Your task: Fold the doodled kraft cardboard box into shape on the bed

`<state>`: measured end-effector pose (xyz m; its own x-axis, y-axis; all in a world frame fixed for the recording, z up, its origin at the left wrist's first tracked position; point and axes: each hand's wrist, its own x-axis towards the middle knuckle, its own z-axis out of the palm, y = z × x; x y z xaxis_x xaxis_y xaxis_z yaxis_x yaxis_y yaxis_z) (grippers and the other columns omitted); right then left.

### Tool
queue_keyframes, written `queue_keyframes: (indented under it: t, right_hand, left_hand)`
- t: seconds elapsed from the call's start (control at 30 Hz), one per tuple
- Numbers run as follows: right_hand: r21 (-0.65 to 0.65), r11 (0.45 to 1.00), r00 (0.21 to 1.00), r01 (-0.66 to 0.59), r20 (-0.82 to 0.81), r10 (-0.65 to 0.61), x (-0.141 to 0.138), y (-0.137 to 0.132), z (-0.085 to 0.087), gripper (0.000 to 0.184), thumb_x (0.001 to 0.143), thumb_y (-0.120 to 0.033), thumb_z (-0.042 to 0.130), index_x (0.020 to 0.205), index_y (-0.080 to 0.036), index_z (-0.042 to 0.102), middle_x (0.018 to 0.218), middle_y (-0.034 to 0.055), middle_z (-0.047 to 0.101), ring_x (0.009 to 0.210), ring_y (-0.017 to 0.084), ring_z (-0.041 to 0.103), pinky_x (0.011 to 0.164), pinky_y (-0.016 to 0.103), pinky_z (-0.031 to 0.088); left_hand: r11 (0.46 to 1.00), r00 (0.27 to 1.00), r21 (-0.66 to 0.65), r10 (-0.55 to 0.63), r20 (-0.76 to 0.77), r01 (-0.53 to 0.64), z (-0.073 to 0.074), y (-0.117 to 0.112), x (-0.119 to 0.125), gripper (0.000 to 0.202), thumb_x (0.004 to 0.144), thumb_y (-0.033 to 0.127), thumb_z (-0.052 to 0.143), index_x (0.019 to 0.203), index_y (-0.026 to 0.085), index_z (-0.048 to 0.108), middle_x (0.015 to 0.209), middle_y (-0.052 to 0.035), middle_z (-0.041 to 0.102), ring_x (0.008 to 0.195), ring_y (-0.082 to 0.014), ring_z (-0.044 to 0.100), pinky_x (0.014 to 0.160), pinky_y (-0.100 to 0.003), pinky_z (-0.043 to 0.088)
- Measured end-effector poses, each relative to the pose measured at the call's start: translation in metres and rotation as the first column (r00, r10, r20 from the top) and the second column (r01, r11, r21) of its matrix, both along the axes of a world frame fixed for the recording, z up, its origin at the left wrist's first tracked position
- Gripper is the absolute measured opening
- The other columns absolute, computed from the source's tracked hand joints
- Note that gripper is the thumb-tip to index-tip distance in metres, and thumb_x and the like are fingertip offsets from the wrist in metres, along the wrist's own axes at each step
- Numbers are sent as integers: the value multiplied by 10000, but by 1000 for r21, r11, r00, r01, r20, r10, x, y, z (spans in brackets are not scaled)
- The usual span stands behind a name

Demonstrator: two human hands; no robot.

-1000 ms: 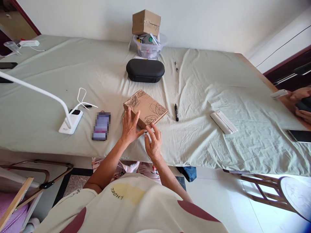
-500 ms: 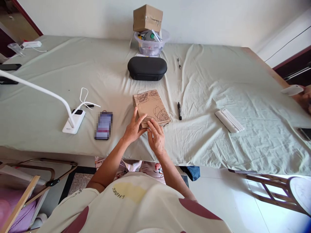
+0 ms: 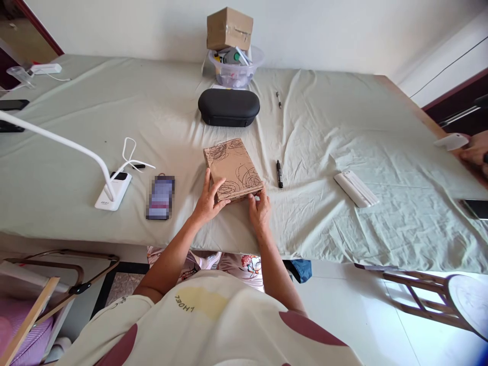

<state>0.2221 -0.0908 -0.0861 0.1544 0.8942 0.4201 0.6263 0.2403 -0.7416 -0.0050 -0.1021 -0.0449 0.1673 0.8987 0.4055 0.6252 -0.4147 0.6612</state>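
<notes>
A flat brown cardboard box [image 3: 233, 165] lies at a slant on the cloth, with black scribbled swirls at the corners of its top. Around its near left corner is my left hand [image 3: 208, 203], one finger reaching over the top and others along the side. My right hand [image 3: 260, 209] grips the near right corner, thumb at the front edge and fingers by the right side. Parts of the fingers are hidden by the box. Just right of the box, a black marker [image 3: 279, 174] rests on the cloth.
Behind the box sits a black hard case [image 3: 229, 108], then a clear plastic basin [image 3: 236, 76] under another carton [image 3: 229, 29]. To the left are a phone [image 3: 160, 198] and a white lamp base [image 3: 113, 192]. A white device [image 3: 356, 189] lies right. Another person's hand [image 3: 476, 150] shows at far right.
My right hand has moved from the top of the box near its front edge to the near right corner. The left hand keeps its place at the left corner.
</notes>
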Motion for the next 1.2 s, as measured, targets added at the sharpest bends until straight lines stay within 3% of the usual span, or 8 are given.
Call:
queue_keyframes:
  t: [0.17,0.37,0.47,0.57,0.67,0.77,0.97,1.2]
  right_hand:
    - [-15,999,997,-42,-61,41,-4,-2,-10,533,1031,-484,522,1486,-210,565,1266,154,746,1069,261,697,1010,506,606]
    - [1,997,975,-80,-210,78,-9,-4,-9,551,1010,-417,564,1521,-214,531,1275,141,746,997,207,745,884,384,643]
    - [41,991,922,-124,-364,130,-22,-5,-8,600,1021,-407,548,1580,-221,438,1114,96,781,907,184,757,827,350,640]
    - [110,989,892,-98,-432,136,-34,-3,-2,624,1020,-410,548,1595,-228,392,1075,83,769,805,158,725,791,332,633]
    - [148,989,935,-28,-346,78,-38,3,7,562,1015,-388,551,1546,-237,449,1132,92,751,812,149,701,802,327,626]
    - [92,993,983,-69,-165,84,-32,10,11,451,1001,-335,531,1440,-236,543,1183,95,723,842,159,687,795,335,617]
    - [-49,990,990,-130,44,132,-23,14,-4,187,887,-223,567,1051,-205,656,940,75,689,860,222,613,811,367,565]
    - [-94,988,989,-123,75,130,-23,12,-10,206,867,-208,570,1060,-211,642,925,58,668,839,221,575,793,342,523]
  left_hand:
    - [1000,998,-1,1,63,-1,-8,-2,-6,665,1004,339,697,1593,269,397,1844,-149,-11,1714,-337,110,1364,-541,294]
    - [998,952,-63,21,307,-2,-18,-5,-11,718,1038,626,569,1604,241,354,1709,-191,427,1621,-283,411,1324,-462,393]
    - [994,923,-112,32,382,11,-24,-2,-14,787,1034,657,553,1645,245,277,1710,-181,439,1571,-263,491,1270,-407,470]
    - [988,957,-127,116,267,-84,-32,4,-14,722,1076,552,516,1666,237,247,1697,-174,462,1548,-246,521,1229,-392,512]
    - [971,970,-131,215,115,-200,-40,8,-11,593,1057,409,566,1591,202,411,1611,-195,548,1512,-292,554,1226,-479,512]
    - [963,968,-125,247,46,-240,-45,9,-5,512,1005,341,638,1478,168,541,1592,-225,546,1521,-353,524,1239,-556,479]
    - [958,963,-96,268,-19,-269,-47,7,2,392,1045,260,531,1417,154,590,1457,-211,668,1429,-321,606,1237,-523,478]
    - [953,957,-84,287,-51,-291,-46,7,-2,380,1043,243,497,1387,178,644,1400,-166,722,1378,-312,637,1201,-499,514]
